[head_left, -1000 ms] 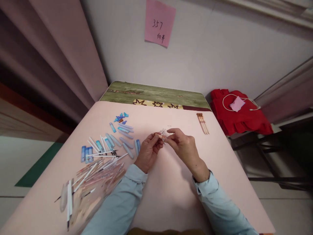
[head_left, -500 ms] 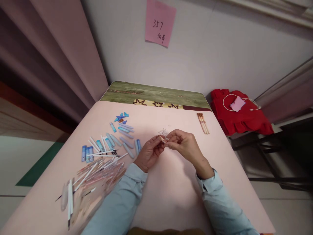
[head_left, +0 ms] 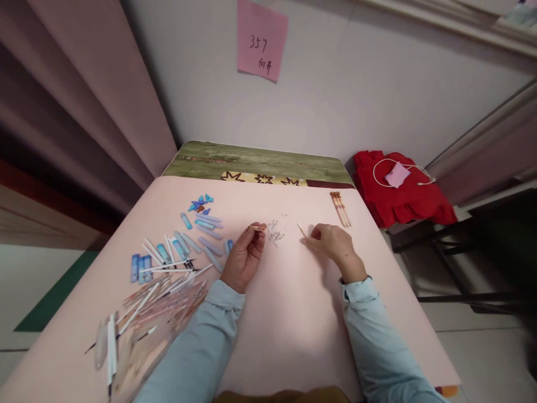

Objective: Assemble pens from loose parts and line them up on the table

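Head view. The left hand [head_left: 242,258] rests on the pink tabletop [head_left: 293,319]. Its thumb and forefinger are closed on a short tan tube [head_left: 258,228], which lies level just above the surface and sticks out to the right of the fingers [head_left: 251,235]. The right hand [head_left: 334,244] lies well apart from it, knuckles up. Its fingertips pinch the lower end of a thin pale rod [head_left: 302,229], which slants up and to the left from them.

Between the two sets of fingers, nearer the left, is a small scatter of clear parts [head_left: 274,234], too small to identify. Nothing covers this gap.

Beyond the right fingers, near the far edge, three tan pens [head_left: 340,209] lie side by side, touching.

Left of the left fingers are grey-blue barrels [head_left: 210,246], with blue caps [head_left: 140,267] further out and small blue bits [head_left: 200,202] beyond them. Nearer the body, a heap of white and pink rods [head_left: 163,296] runs alongside the left sleeve [head_left: 197,347].

Beyond the tabletop are a green-patterned surface [head_left: 260,162] and a wall bearing a pink note [head_left: 262,39]. Right of the right hand and off the tabletop, a red cloth [head_left: 398,198] carries a white cord [head_left: 377,168].
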`<state>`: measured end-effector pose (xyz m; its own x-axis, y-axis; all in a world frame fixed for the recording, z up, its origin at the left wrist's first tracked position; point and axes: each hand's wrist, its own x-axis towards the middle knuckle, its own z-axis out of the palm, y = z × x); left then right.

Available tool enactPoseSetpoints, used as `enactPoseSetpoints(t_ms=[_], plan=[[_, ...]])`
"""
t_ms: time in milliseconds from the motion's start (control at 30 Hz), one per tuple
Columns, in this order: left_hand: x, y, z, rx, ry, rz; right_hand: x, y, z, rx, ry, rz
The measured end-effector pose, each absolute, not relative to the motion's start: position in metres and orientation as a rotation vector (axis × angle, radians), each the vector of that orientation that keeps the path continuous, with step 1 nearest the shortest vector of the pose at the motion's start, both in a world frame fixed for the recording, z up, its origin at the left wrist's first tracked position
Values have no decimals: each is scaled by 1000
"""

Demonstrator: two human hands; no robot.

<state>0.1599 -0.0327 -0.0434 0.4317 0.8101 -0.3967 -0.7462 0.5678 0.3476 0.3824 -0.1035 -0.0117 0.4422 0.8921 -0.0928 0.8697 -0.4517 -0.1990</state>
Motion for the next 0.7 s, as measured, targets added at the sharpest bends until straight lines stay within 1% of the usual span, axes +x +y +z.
enactPoseSetpoints(t_ms=[100,167,367,433,700], plan=[[161,-33,-43,114,577,968,373,-98,-17,-2592,-1596,275],[161,-34,-44,105,574,966,370,-98,-15,-2535,-1581,268],[161,-35,-47,96,567,982,345,-107,11,-1923,-1548,514],[161,-35,-48,97,575,992,331,-110,19,-1833,-1588,535],[162,-35,-50,151,603,1042,315,-113,25,-1933,-1672,340]])
